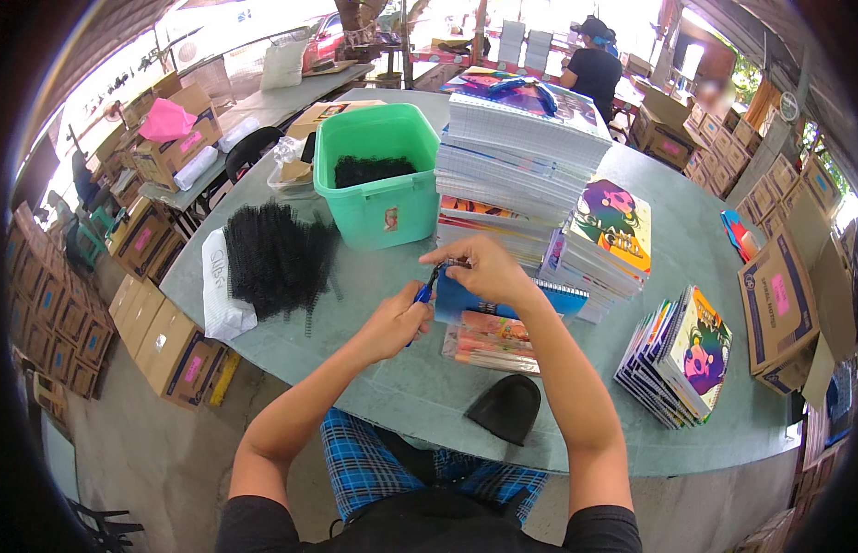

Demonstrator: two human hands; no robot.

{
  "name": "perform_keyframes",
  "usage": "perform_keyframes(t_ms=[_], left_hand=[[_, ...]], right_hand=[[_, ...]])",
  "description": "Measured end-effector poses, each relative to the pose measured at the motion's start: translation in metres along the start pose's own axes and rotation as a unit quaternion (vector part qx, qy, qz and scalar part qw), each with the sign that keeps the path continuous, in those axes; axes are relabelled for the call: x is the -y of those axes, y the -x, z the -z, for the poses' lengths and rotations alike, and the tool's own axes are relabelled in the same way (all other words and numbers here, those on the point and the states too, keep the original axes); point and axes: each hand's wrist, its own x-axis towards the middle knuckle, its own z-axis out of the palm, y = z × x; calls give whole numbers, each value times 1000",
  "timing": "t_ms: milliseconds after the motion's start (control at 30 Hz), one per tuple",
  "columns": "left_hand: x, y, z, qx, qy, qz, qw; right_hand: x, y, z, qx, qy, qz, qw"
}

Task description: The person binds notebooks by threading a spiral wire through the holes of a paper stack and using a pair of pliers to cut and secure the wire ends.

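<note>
My left hand (399,320) is closed around blue-handled pliers (422,293), whose jaws meet the left end of a spiral notebook's binding. My right hand (492,269) is bent over that same end, fingers pinched at the corner, hiding part of the jaws. The blue notebook (563,300) has a dark coil along its upper edge and rests on a small stack of orange-pink notebooks (493,343). Left of my hands lies a heap of loose black plastic coils (277,258). More black coils (374,170) fill the bottom of a green bin (378,217).
Tall stacks of unbound notebooks (517,157) rise just beyond my hands. Bound notebooks (678,359) stand at the right, near an open carton (784,309). A black rounded object (505,408) lies at the near table edge. Another person (595,74) works farther back.
</note>
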Motion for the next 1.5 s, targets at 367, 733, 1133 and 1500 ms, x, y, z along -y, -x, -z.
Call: perform_keyframes(t_ms=[367,733,1133,1500], left_hand=[[6,1,4,86,220,100,967],[2,8,-6,19,-14,47,999],[62,15,21,20,-29,49,998],[51,4,-17,13,6,23,1000]], right_hand=[[2,6,-11,-140,160,24,977],[17,-20,-1,-197,201,126,951],[-16,64,41,-130,334,-45,933],[85,231,189,-430,534,-294,666]])
